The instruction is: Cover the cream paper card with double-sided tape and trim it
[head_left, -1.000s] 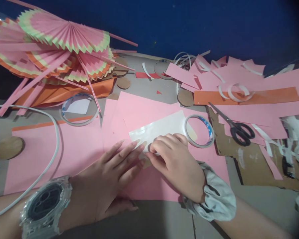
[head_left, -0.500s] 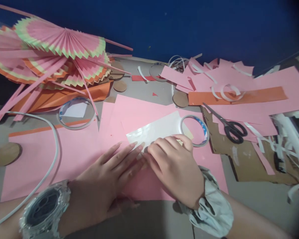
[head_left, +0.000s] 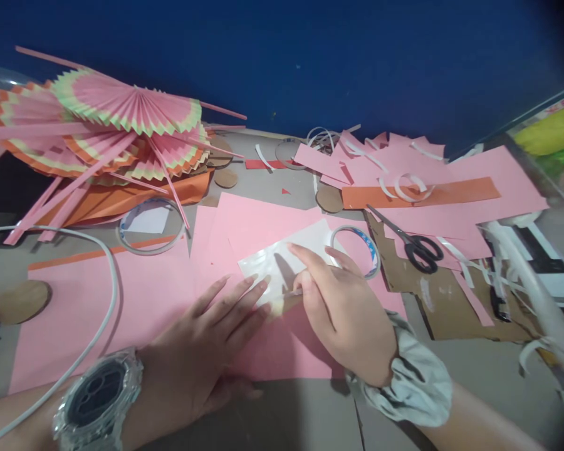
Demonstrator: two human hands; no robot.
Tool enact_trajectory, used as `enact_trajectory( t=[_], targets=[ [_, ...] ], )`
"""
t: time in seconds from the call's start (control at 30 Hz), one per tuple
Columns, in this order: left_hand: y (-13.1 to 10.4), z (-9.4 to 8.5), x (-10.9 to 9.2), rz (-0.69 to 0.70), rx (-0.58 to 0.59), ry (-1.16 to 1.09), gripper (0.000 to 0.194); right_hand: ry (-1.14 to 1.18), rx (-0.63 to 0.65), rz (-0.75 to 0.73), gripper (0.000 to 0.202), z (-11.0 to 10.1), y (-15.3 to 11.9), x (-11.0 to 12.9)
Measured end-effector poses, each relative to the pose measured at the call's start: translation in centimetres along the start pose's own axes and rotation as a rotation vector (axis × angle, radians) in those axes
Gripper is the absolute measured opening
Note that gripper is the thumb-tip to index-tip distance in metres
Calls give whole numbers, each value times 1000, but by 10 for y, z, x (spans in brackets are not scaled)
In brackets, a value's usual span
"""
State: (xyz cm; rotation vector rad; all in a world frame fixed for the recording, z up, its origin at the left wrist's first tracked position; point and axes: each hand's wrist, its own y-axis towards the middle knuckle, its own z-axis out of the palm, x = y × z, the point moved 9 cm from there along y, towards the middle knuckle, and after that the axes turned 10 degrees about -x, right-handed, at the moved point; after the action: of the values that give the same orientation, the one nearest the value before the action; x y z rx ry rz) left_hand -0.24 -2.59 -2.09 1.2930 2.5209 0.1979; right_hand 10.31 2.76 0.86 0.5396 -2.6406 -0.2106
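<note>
Atop pink paper (head_left: pixel 263 220), white sheet (head_left: pixel 303 238) lies just ahead, long axis slanting away rightward. Left hand (head_left: pixel 200 338): flat, fingertips at near edge. Right hand (head_left: pixel 352 319): overlapping sheet, index extended, others curled; grip undetermined.

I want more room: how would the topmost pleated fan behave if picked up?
The topmost fan would probably feel light, since it looks like thin pleated paper. Its narrow folds may flex or crush if pinched. It lies over other fans, so lifting might drag those along.
</note>
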Motion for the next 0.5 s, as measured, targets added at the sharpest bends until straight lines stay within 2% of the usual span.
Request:
enact_trajectory(
  t=[0.1, 0.2, 0.33, 0.4, 0.5],
  targets=[
    [-1, 1, 0, -1, 19, 11, 70, 108, -34, 59, 39, -9, 1, -4],
    [-3, 3, -1, 16, 43, 25, 70, 213, -36, 184, 34, -15, -1, -18],
    [-3, 5, -1, 12, 33, 27, 70, 170, -154, 301, 32, -42, 1, -44],
    [-3, 4, -1, -2, 3, 25, 70, 167, -197, 282, 31, -53, 3, -48],
    [-4, 0, -3, 4, -56, 26, 71, 119, -105, 122, 27, -46, 3, -38]
  ],
)
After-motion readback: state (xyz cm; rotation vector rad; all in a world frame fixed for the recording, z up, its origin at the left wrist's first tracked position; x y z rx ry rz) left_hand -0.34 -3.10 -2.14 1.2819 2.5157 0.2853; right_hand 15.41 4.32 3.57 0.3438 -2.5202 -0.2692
